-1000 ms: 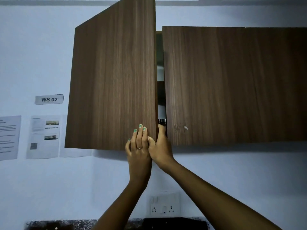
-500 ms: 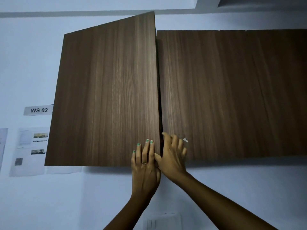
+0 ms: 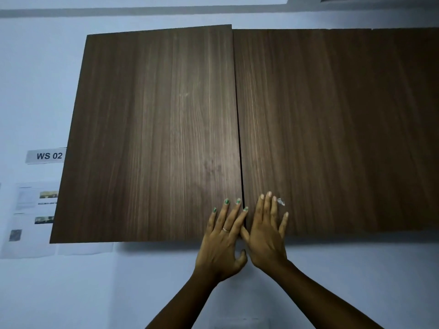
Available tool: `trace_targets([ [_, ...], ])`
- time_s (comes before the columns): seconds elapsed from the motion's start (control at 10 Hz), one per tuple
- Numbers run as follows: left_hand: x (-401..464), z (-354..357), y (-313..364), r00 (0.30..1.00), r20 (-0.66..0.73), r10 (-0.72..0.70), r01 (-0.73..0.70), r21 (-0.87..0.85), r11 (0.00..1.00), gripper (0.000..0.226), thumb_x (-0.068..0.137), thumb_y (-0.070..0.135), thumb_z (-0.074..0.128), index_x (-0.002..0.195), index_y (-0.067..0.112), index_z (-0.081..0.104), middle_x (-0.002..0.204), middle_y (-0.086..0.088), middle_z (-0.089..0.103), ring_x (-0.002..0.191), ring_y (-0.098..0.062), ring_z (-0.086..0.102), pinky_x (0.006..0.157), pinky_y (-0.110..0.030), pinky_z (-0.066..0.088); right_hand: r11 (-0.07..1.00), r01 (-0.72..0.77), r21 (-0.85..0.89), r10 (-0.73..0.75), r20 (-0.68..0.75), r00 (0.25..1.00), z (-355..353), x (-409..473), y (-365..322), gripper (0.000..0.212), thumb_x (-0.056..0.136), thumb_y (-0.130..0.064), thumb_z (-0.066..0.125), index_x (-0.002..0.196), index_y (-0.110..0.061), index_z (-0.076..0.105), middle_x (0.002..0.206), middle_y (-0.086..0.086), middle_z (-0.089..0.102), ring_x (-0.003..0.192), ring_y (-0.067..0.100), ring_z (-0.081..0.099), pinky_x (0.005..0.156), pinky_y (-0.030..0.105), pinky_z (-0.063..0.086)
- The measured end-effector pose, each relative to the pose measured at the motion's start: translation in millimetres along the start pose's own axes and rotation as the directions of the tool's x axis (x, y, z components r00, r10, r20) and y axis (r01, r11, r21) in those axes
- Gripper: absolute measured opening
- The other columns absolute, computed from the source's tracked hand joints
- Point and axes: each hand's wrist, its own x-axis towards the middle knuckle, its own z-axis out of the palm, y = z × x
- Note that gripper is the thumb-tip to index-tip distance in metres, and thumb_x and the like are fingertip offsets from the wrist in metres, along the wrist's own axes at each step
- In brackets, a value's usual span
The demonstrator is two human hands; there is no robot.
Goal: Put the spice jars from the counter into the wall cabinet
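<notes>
The dark wood wall cabinet fills the view. Its left door (image 3: 152, 138) is nearly flush with the right door (image 3: 332, 129), with only a thin dark gap between them. My left hand (image 3: 223, 241) presses flat on the lower right corner of the left door, fingers straight and spread. My right hand (image 3: 267, 233) lies flat on the lower left corner of the right door, right beside the gap. No spice jars are visible; the cabinet's inside is hidden behind the doors.
A white wall surrounds the cabinet. A "WS 02" label (image 3: 46, 156) and printed sheets (image 3: 26, 217) hang on the wall to the left, partly behind the left door's edge. A small pale mark (image 3: 281, 201) sits on the right door near my fingers.
The left door has swung from well open to nearly shut under my left hand. My right hand came out of the gap and now lies flat on the right door.
</notes>
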Motion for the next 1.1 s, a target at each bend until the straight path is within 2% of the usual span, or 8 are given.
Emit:
trace_targets([
  [0.1,4,11,-5,1.0,0.022,-0.008,0.007,0.029,1.0,0.091,0.077,0.052,0.058,0.15,0.018,0.015,0.159,-0.007,0.014,0.146,-0.033,0.01,0.116,-0.048,0.008,1.0,-0.001,-0.025,0.0,-0.032,0.999,18,6,2,0.087,0.093,-0.057,0.027,0.135,-0.01,-0.033,0.151,0.01,-0.031,0.134,0.024,-0.034,0.111,0.051,-0.016],
  [0.3,8,21,-9,1.0,0.013,-0.013,0.011,0.12,0.993,0.088,0.074,0.053,0.059,0.148,0.018,0.027,0.156,-0.009,0.024,0.144,-0.035,0.019,0.113,-0.056,0.017,0.994,0.038,-0.107,-0.058,-0.193,0.979,37,8,6,0.087,0.088,-0.053,0.04,0.146,-0.005,-0.004,0.156,0.015,-0.005,0.144,0.029,-0.006,0.112,0.053,-0.005],
  [0.4,8,21,-11,0.999,0.044,-0.005,-0.001,0.139,0.99,0.09,0.07,0.048,0.057,0.149,0.017,0.026,0.157,-0.01,0.021,0.144,-0.036,0.016,0.113,-0.057,0.014,0.993,0.049,-0.108,-0.062,-0.125,0.99,36,10,10,0.087,0.09,-0.056,0.03,0.142,-0.009,-0.021,0.152,0.01,-0.025,0.141,0.026,-0.023,0.11,0.05,-0.016],
  [0.5,11,17,-11,0.993,0.117,-0.005,-0.009,0.125,0.992,0.093,0.072,0.041,0.051,0.151,0.021,0.007,0.159,-0.006,-0.001,0.146,-0.034,-0.007,0.118,-0.053,-0.001,0.992,0.057,-0.111,-0.059,-0.013,0.998,27,12,11,0.086,0.092,-0.058,0.024,0.136,-0.011,-0.034,0.144,0.007,-0.04,0.134,0.023,-0.036,0.111,0.05,-0.017],
  [0.6,15,10,-10,0.979,0.198,-0.043,0.017,0.132,0.991,0.086,0.082,0.033,0.042,0.149,0.025,-0.01,0.158,-0.004,-0.016,0.145,-0.029,-0.02,0.119,-0.047,-0.008,0.988,0.117,-0.102,-0.113,0.04,0.993,9,13,13,0.084,0.094,-0.055,0.028,0.142,-0.009,-0.024,0.15,0.01,-0.031,0.141,0.025,-0.025,0.114,0.048,-0.01],
  [0.7,14,-5,-2,0.976,0.21,-0.058,0.025,0.154,0.988,0.073,0.089,0.033,0.034,0.152,0.023,-0.002,0.161,-0.003,-0.007,0.148,-0.026,-0.009,0.119,-0.045,-0.006,0.951,0.248,-0.185,-0.241,0.063,0.969,-15,6,20,0.075,0.097,-0.048,0.031,0.148,-0.006,-0.003,0.158,0.016,-0.004,0.146,0.029,-0.005,0.118,0.041,-0.003],
  [0.9,22,-33,12,1.0,-0.018,0.02,-0.015,0.231,0.973,0.065,0.091,0.038,0.025,0.151,0.014,0.021,0.158,-0.005,0.019,0.147,-0.027,0.015,0.119,-0.046,0.004,0.827,0.404,-0.391,-0.419,0.051,0.906,-48,-1,26,0.076,0.096,-0.053,0.024,0.148,-0.005,-0.006,0.157,0.017,-0.009,0.145,0.032,-0.013,0.119,0.045,-0.007],
  [1.1,32,-52,21,0.963,-0.261,-0.069,0.121,0.189,0.974,0.065,0.093,0.04,0.032,0.15,0.01,0.019,0.158,-0.009,0.015,0.147,-0.026,0.013,0.119,-0.043,0.004,0.87,0.357,-0.341,-0.415,-0.112,0.903,-84,4,12,0.084,0.087,-0.056,0.017,0.148,0.0,0.003,0.157,0.02,-0.003,0.145,0.032,-0.005,0.12,0.044,-0.001],
])
